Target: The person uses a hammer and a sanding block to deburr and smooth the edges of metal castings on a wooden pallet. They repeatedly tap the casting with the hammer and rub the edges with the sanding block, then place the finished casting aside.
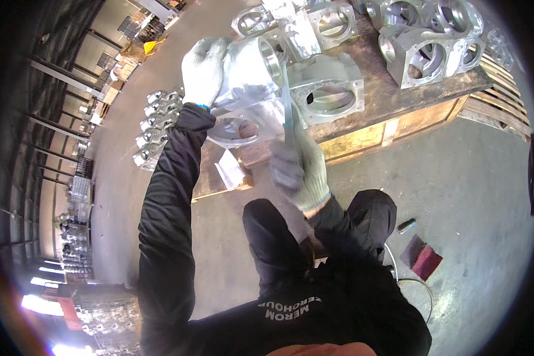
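Note:
My left hand (204,70), in a white knit glove, grips the outer side of a shiny cast metal housing (246,74) with a round bore. My right hand (302,172), also gloved, is closed around the lower end of a long flat file (287,101). The file stands nearly upright along the bore's right edge; whether it touches the metal I cannot tell. The held housing sits on or just above another casting (264,118) with a round opening. To the right of the file lies a squarish housing (332,89) with a large bore.
More castings (424,56) crowd the wooden workbench (380,107). A white folded piece (230,170) lies at its near edge. Several metal parts (154,127) stand in rows at the left. A dark red cloth (426,262) and a small tool (407,225) lie on the floor.

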### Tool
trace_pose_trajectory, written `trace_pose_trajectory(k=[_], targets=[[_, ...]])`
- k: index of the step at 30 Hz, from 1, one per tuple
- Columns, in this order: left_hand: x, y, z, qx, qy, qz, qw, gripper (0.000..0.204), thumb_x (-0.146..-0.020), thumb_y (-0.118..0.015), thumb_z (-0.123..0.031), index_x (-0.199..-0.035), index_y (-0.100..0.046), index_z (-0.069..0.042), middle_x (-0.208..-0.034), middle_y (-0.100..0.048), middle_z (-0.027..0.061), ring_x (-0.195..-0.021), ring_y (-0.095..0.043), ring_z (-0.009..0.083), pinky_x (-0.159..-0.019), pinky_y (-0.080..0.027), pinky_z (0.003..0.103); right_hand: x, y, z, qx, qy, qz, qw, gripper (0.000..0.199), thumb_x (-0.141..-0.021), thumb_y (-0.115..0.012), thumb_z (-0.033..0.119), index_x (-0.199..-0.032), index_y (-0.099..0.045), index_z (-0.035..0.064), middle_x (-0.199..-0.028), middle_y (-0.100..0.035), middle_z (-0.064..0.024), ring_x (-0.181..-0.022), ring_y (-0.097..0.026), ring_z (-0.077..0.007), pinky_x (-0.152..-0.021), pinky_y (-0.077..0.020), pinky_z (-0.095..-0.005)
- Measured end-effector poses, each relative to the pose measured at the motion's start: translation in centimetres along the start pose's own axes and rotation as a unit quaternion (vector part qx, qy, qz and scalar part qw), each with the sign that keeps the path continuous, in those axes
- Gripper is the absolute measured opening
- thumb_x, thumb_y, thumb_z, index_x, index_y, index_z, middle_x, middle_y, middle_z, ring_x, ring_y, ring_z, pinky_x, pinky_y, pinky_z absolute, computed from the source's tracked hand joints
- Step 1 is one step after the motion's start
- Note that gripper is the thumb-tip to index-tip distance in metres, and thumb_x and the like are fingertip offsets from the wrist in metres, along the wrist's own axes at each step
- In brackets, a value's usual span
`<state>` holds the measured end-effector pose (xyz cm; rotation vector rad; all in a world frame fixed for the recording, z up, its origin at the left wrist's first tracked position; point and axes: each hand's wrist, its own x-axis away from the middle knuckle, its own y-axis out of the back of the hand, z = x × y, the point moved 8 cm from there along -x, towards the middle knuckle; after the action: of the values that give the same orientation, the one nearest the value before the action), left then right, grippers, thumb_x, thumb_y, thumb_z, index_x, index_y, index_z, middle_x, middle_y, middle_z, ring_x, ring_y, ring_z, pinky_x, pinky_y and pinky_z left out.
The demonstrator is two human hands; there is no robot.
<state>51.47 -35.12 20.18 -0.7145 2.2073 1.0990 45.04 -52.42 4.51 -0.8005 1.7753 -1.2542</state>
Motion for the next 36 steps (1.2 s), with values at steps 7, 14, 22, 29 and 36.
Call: trace_pose_trajectory(k=[7,14,22,29,36], targets=[[-0.1,-0.2,0.6,0.035,0.048,0.000,0.998,0.023,-0.098,-0.066,-0.016,-0.109,-0.072,0.004,-0.097,-0.076,0.0122,-0.085,-0.066,0.0142,-0.078,-0.052,0.029,0.1,-0.5,-1.0,-0.018,0.052,-0.024,0.998,0.033,-0.106,-0.053,0.040,-0.113,-0.062,0.0092,-0.061,-0.034,0.0084,-0.042,-0.030,-0.0034,-0.038,-0.0267,-0.0197],[0.1,-0.4,0.8,0.031,0.066,0.022,0.997,0.027,-0.101,-0.057,-0.015,-0.113,-0.073,0.003,-0.107,-0.074,0.0097,-0.095,-0.066,0.0139,-0.087,-0.051,0.027,-1.7,3.6,-0.7,0.065,0.029,-0.062,0.996,0.038,-0.101,-0.054,0.055,-0.097,-0.048,0.0176,-0.062,-0.037,0.0090,-0.041,-0.031,-0.0050,-0.038,-0.0276,-0.0207],[-0.2,-0.2,0.7,0.019,0.015,0.003,1.000,0.024,-0.096,-0.068,-0.016,-0.108,-0.072,0.004,-0.095,-0.075,0.0139,-0.082,-0.067,0.0160,-0.077,-0.053,0.030,-2.2,0.1,2.4,0.143,0.077,-0.019,0.987,0.024,-0.101,-0.058,0.047,-0.105,-0.053,0.0241,-0.069,-0.045,0.0046,-0.046,-0.038,-0.0065,-0.039,-0.0302,-0.0209],[-0.1,0.0,1.1,0.022,0.026,-0.014,0.999,0.025,-0.096,-0.069,-0.017,-0.109,-0.072,0.004,-0.094,-0.075,0.0143,-0.082,-0.067,0.0159,-0.077,-0.053,0.030,-1.2,3.2,3.8,0.229,0.009,-0.132,0.964,0.023,-0.101,-0.059,0.041,-0.103,-0.056,0.0181,-0.073,-0.054,0.0027,-0.052,-0.048,-0.0083,-0.043,-0.0387,-0.0220],[0.2,-0.2,0.7,0.011,0.075,0.008,0.997,0.025,-0.099,-0.059,-0.015,-0.110,-0.074,0.002,-0.103,-0.075,0.0088,-0.091,-0.066,0.0142,-0.084,-0.052,0.028,-0.8,2.1,4.8,0.306,0.022,-0.191,0.932,0.021,-0.102,-0.056,0.037,-0.114,-0.057,0.0195,-0.073,-0.056,0.0008,-0.054,-0.051,-0.0113,-0.045,-0.0431,-0.0255]])
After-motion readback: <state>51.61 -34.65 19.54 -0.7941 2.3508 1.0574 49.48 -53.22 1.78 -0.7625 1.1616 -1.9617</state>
